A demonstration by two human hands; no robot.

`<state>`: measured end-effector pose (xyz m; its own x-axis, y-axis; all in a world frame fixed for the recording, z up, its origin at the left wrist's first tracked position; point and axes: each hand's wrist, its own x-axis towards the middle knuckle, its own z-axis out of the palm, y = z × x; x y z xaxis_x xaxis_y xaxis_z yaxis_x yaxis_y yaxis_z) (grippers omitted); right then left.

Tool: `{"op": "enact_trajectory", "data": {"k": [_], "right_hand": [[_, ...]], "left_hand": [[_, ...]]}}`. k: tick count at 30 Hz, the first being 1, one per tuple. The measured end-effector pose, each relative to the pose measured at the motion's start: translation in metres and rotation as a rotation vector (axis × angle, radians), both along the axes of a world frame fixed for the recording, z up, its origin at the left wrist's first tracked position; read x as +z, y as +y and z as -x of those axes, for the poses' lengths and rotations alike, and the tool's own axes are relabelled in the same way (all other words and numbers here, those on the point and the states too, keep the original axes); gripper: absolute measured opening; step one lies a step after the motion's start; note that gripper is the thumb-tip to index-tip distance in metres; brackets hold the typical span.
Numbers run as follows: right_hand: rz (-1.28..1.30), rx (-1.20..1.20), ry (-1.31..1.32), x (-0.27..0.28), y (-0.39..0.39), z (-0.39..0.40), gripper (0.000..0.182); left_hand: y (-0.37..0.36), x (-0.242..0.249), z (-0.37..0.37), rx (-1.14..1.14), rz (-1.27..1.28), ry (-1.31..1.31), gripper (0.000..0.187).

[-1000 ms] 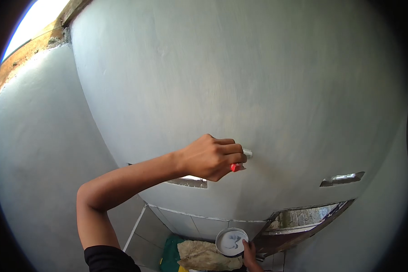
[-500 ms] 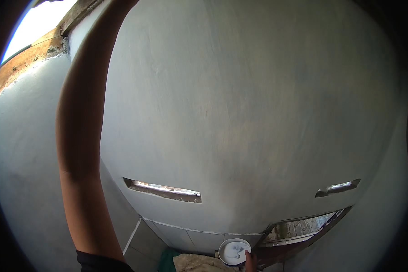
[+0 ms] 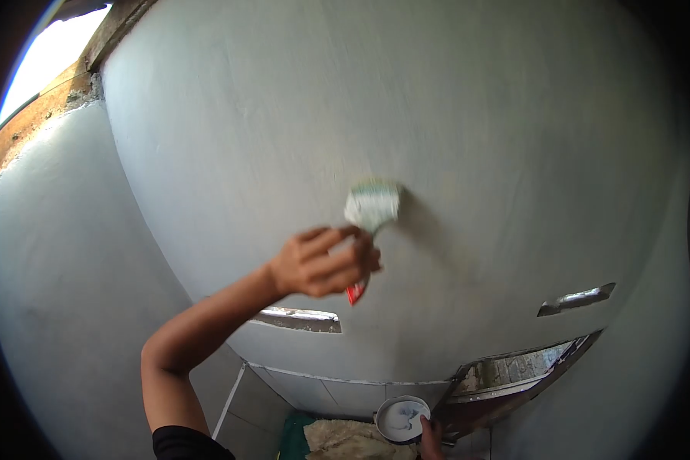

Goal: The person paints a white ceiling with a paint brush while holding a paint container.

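Observation:
My left hand [image 3: 326, 262] is closed around the handle of a paintbrush [image 3: 372, 205], raised in front of the wall [image 3: 475, 192]. The brush points upward, its wide head coated in pale paint, and a red handle end shows below my fingers. A shadow falls on the wall just right of the bristles. Low in the view, my right hand [image 3: 431, 440] grips the rim of a round paint container [image 3: 383, 418], thumb over the edge. White paint lies inside it.
Narrow slots open in the wall at left [image 3: 303, 320] and right [image 3: 576, 299]. A larger framed opening [image 3: 506, 376] sits at lower right. Below are tiles [image 3: 307, 391], a tan cloth [image 3: 345, 438] and green material [image 3: 293, 433]. A side wall [image 3: 54, 253] rises at left.
My left arm, earlier stretched up past the top edge, has bent and come down, bringing the hand and paintbrush into view at mid-wall. The paint container stays low, in my right hand.

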<state>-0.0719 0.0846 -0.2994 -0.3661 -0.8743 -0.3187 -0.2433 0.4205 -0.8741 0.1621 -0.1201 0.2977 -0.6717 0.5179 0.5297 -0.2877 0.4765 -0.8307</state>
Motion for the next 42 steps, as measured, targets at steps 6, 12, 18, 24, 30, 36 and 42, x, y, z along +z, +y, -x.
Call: {"op": "enact_trajectory", "data": {"k": [6,12,18,24,30,36,42], "right_hand": [[0.128,-0.384,-0.516,0.081,0.001,-0.016,0.046],[0.098,-0.324,-0.472,0.073,0.006,-0.01,0.068],[0.194,-0.38,-0.508,0.086,0.008,-0.025,0.045],[0.173,-0.345,-0.554,0.083,0.017,-0.021,0.042],[0.083,-0.335,-0.573,0.099,0.028,-0.007,0.054],[0.062,-0.359,-0.532,0.088,0.032,0.007,0.062],[0.113,-0.352,-0.484,0.078,0.024,0.01,0.052]], "left_hand": [[0.024,-0.053,-0.002,0.059,-0.714,-0.235,0.015],[-0.006,0.101,-0.034,-0.086,-0.721,0.09,0.012],[0.009,0.175,-0.049,-0.193,-0.299,0.556,0.013],[-0.018,0.038,-0.023,0.042,-0.189,0.368,0.034],[-0.005,-0.265,-0.004,0.031,-0.393,0.183,0.033],[0.055,-0.388,0.002,0.139,-0.864,-0.011,0.034],[0.045,-0.291,-0.01,0.12,-1.142,0.14,0.033]]}}
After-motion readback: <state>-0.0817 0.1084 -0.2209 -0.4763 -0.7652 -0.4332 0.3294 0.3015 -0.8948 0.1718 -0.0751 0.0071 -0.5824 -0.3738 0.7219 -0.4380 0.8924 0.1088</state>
